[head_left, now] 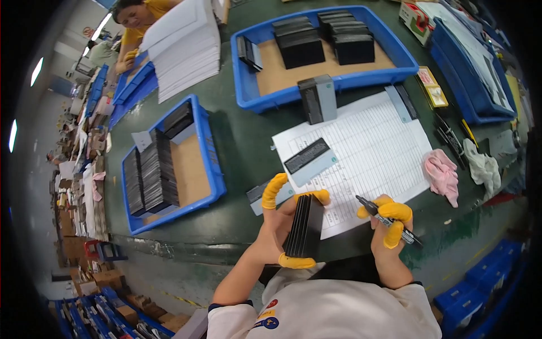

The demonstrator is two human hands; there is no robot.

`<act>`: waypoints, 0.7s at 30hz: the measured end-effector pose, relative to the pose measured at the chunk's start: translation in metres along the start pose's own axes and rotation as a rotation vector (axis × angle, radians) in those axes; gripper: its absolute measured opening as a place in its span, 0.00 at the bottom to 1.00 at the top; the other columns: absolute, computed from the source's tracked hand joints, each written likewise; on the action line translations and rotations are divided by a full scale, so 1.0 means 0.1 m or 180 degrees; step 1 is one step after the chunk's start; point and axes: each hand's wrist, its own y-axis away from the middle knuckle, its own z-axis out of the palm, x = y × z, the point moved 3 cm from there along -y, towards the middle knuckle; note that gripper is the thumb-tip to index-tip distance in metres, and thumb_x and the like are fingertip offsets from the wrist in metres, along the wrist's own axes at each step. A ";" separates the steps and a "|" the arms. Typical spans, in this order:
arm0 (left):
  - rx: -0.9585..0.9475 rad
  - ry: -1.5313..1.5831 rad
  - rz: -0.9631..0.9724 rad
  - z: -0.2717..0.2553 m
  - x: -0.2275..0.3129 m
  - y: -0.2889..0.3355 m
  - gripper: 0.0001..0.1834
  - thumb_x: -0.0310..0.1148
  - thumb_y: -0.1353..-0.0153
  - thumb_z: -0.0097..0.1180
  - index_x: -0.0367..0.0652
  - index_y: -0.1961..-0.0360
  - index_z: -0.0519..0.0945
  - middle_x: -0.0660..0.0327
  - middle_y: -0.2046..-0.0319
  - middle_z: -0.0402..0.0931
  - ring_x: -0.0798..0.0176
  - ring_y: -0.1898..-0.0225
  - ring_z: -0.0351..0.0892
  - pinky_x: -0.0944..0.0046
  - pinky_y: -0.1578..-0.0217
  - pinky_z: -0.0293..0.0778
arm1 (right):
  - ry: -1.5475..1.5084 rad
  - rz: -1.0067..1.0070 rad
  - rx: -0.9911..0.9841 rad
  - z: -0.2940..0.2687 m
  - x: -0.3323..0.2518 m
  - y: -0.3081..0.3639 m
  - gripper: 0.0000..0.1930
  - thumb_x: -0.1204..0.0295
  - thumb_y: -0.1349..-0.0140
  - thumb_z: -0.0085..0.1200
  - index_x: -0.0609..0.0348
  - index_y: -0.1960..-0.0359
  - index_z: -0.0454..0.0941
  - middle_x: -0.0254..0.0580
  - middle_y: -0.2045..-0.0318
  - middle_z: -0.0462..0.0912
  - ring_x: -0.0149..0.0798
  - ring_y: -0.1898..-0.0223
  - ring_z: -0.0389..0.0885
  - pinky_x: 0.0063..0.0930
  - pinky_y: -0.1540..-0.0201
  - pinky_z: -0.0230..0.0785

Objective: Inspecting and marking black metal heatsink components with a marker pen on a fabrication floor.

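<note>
My left hand (278,220), with yellow finger cots, grips a stack of thin black flat pieces (305,226) held on edge over the table's near edge. My right hand (389,223), also in yellow cots, holds a black marker pen (388,220) with its tip pointing up-left toward the stack. Just beyond the hands lies a large white ruled sheet (372,152) with a black-and-grey flat piece (309,158) resting on it. Another such piece (261,195) lies partly under my left fingers.
A blue tray (212,164) with rows of black pieces sits at left; a second blue tray (248,90) with stacks is farther back. A pink cloth (443,175) and white cloth (483,166) lie right. Another person (138,22) works beside white sheets (183,48).
</note>
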 end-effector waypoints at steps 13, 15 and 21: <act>0.0221 -0.0817 -0.0628 0.12 0.13 -0.01 0.65 0.30 0.61 0.75 0.51 0.32 0.35 0.50 0.39 0.60 0.54 0.38 0.63 0.50 0.40 0.64 | 0.0680 0.0453 -0.1759 0.22 -0.02 -0.03 0.39 0.64 0.62 0.76 0.51 0.50 0.61 0.56 0.40 0.59 0.50 0.45 0.65 0.42 0.42 0.59; 0.0246 -0.1061 -0.0692 0.15 0.27 -0.03 0.64 0.31 0.60 0.74 0.51 0.32 0.37 0.50 0.39 0.60 0.53 0.39 0.63 0.51 0.40 0.64 | 0.0678 0.0501 -0.1772 0.23 0.01 -0.07 0.41 0.64 0.63 0.76 0.51 0.49 0.59 0.57 0.40 0.59 0.50 0.44 0.65 0.43 0.42 0.58; 0.0096 -0.2502 -0.0789 0.25 0.62 -0.14 0.53 0.29 0.59 0.68 0.46 0.32 0.51 0.45 0.45 0.64 0.44 0.48 0.70 0.60 0.51 0.72 | 0.0132 0.0901 -0.1743 0.18 0.06 -0.03 0.51 0.70 0.69 0.77 0.52 0.42 0.53 0.53 0.38 0.58 0.42 0.47 0.63 0.38 0.43 0.52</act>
